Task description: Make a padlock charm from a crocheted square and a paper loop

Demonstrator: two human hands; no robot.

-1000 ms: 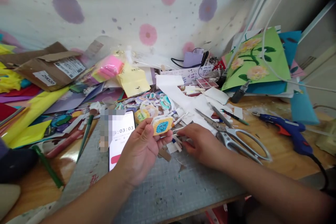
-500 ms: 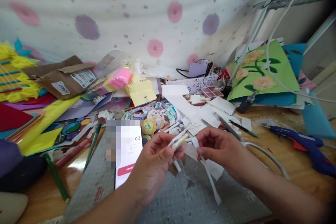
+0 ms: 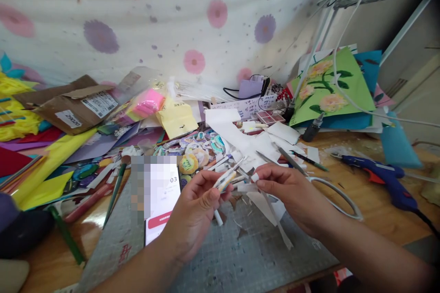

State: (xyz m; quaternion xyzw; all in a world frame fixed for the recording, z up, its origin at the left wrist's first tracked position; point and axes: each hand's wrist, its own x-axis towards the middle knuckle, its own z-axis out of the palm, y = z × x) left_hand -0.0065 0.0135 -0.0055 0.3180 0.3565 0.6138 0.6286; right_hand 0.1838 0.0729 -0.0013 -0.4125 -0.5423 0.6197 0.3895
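My left hand [image 3: 195, 208] pinches a small yellow-and-white cutout piece [image 3: 225, 179], held edge-on above the grey cutting mat [image 3: 233, 256]. My right hand [image 3: 288, 194] is closed on a white paper strip [image 3: 271, 213] that hangs down from my fingers, right beside the cutout. The two hands nearly meet over the mat. A pile of coloured cutout stickers [image 3: 194, 149] lies just beyond my left hand.
A phone [image 3: 161, 197] with a lit screen rests on the mat's left side. Scissors [image 3: 330, 192] lie behind my right hand, a blue glue gun [image 3: 381, 176] farther right. Paintbrush [image 3: 115, 190], coloured papers, a cardboard box [image 3: 74, 103] and a green flower picture [image 3: 326, 87] crowd the desk.
The cutout turned from face-up to edge-on in my left hand. My right hand lifted off the mat, taking a white paper strip, and came up beside the cutout.
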